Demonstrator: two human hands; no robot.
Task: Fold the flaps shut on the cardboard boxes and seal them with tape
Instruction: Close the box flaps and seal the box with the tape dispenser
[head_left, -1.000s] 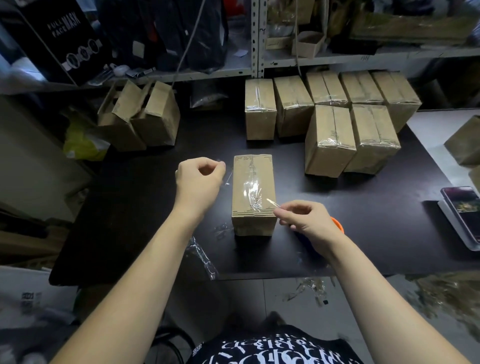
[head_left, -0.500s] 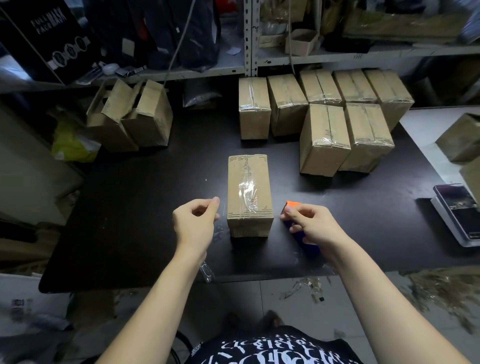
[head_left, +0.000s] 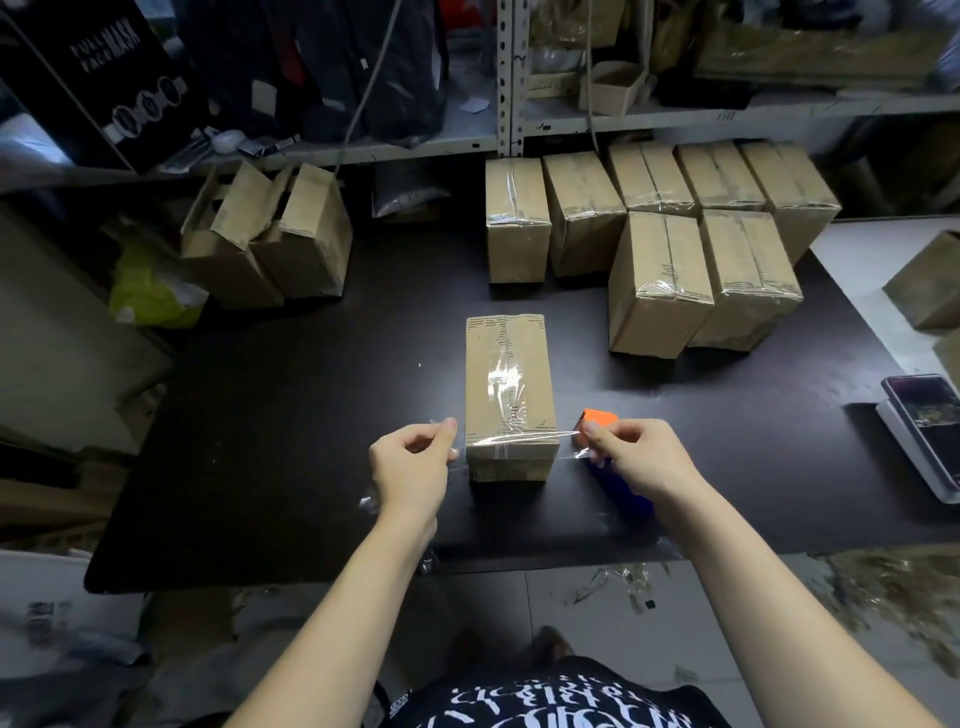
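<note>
A: Cardboard box (head_left: 509, 395) sits centre of the counter (head_left: 291, 426); clear tape strip (head_left: 511, 440) crosses its near end. Your left hand (head_left: 410, 467) and right hand (head_left: 636, 457) each pinch one tape end, fingers curled.
B: Risks?
A: Uneven pull likely lays the strip skewed or wrinkled; slack lets it stick to itself. Right end may snag the orange-blue tool (head_left: 600, 420) just beside the box.
B: Box heading?
A: Long axis runs near-to-far, taped seam along it; strip lies left-to-right across.
</note>
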